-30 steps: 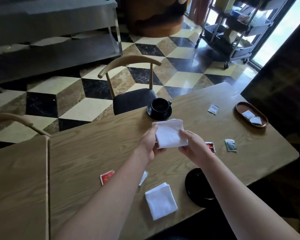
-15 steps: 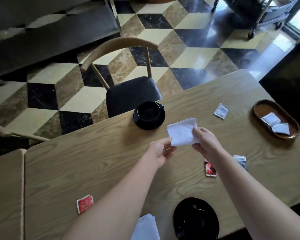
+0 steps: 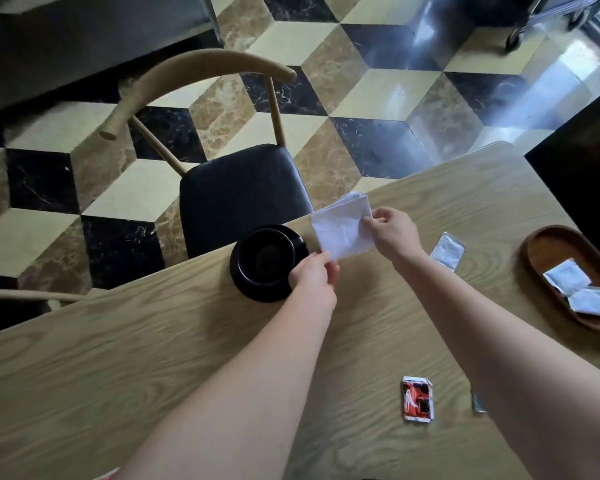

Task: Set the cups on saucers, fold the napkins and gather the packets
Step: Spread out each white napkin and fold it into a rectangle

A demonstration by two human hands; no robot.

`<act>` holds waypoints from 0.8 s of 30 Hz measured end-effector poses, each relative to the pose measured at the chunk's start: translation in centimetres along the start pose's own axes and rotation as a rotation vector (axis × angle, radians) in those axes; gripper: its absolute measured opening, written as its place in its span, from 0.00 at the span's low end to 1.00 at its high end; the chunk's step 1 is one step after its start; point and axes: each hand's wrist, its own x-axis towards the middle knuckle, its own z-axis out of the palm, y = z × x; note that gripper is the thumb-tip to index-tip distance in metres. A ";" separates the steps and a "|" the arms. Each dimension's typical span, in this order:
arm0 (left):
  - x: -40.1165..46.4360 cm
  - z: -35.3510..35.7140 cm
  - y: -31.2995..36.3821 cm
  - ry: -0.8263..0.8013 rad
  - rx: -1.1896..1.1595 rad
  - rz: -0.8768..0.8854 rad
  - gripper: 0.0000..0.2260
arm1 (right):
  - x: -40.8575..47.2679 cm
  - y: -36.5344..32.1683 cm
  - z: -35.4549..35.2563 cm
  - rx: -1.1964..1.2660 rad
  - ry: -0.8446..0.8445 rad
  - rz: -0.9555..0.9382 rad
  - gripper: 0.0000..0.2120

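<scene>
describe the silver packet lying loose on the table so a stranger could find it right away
Start at the wooden tray near the table's right edge. Just left of it, on the bare wood beside the right hand, lies the silver packet. Unlike the tray's two packets it lies outside, and it lacks red print.

A wooden chair [image 3: 243, 188] with a black seat stands on the cube-patterned floor [image 3: 378, 98], apparently tucked against the table [image 3: 118, 375].

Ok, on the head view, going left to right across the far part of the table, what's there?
Black cup on its saucer → left hand → white napkin → right hand → silver packet → wooden tray holding two white packets.
</scene>
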 end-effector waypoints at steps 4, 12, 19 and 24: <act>1.2 1.1 -0.9 0.184 -0.115 0.016 0.09 | 1.5 1.2 1.5 -0.181 -0.043 -0.011 0.10; 0.1 1.6 -2.7 0.333 0.541 0.465 0.07 | 0.9 2.7 2.7 -0.499 0.133 -0.369 0.23; 1.9 1.7 -2.6 -0.085 1.829 1.158 0.23 | 1.4 4.2 1.3 -0.853 -0.108 -0.766 0.29; 3.9 2.4 -2.5 0.022 2.199 1.005 0.32 | 2.9 4.7 1.2 -1.012 -0.239 -0.780 0.33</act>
